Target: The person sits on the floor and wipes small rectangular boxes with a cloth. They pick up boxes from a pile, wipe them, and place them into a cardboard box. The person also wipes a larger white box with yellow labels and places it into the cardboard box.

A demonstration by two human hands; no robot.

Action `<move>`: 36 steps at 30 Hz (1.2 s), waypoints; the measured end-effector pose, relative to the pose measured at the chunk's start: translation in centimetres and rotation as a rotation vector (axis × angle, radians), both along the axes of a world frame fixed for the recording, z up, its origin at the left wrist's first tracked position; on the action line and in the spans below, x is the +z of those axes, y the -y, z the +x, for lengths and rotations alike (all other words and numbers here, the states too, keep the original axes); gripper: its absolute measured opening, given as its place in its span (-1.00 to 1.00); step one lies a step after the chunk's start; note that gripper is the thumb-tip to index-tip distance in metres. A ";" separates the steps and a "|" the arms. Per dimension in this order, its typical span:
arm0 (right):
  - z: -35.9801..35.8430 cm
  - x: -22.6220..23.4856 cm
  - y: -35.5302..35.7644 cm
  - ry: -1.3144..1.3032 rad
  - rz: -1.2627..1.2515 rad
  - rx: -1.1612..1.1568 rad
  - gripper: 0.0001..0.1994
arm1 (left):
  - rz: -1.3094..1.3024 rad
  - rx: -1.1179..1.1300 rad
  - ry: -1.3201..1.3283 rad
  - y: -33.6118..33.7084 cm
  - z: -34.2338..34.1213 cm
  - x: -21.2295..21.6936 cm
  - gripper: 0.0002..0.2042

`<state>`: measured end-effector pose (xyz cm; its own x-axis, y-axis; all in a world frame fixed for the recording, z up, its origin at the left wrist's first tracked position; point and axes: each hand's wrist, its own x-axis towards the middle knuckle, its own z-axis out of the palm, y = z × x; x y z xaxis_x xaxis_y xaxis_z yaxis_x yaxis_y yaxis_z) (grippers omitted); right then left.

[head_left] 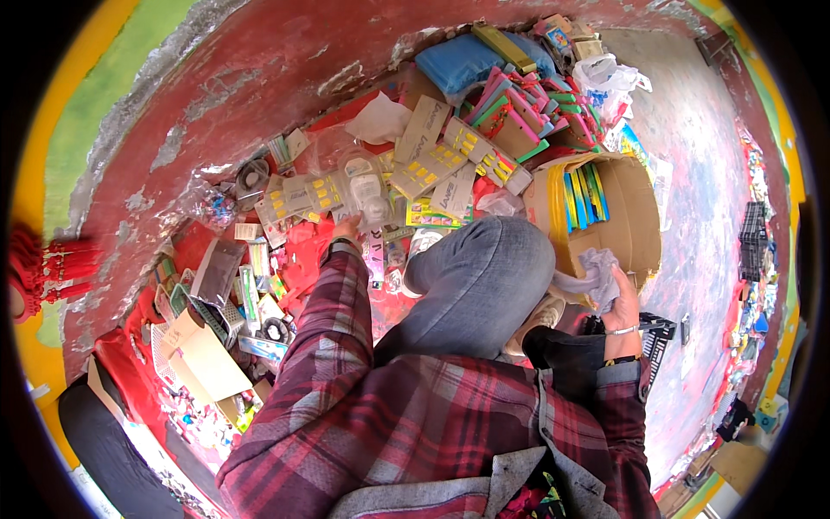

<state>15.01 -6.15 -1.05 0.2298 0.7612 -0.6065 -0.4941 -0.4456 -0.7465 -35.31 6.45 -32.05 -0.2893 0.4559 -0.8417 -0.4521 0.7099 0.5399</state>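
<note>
near the middle of the frame the left hand reaches among flat clear blister packs with yellow pieces on the red cloth (whether its fingers grip anything cannot be told). at right of centre the right hand has its fingers closed around a crumpled grey-white cloth, just beside the open brown cardboard box of blue and yellow packs.

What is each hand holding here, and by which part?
The right hand grips a crumpled grey cloth by its lower bunched end. The left hand reaches among carded packets; its hold cannot be told.
</note>
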 end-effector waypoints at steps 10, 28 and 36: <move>-0.4 -0.8 0.0 -0.016 0.030 -0.024 -0.69 | 0.296 0.103 0.266 -0.8 0.4 4.9 -0.73; -0.5 -1.5 0.3 -0.025 0.003 0.044 -0.71 | 0.530 0.798 0.221 -7.7 -16.9 10.1 -0.69; -0.5 -2.4 -0.2 0.011 -0.058 0.033 -0.67 | 0.640 0.894 0.166 -12.5 -17.8 8.3 -0.66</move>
<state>14.53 -5.95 -3.49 0.2120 0.7320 -0.6475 -0.4706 -0.5043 -0.7241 -53.07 18.93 -23.79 -0.6361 0.5041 -0.5843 -0.7627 -0.2957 0.5752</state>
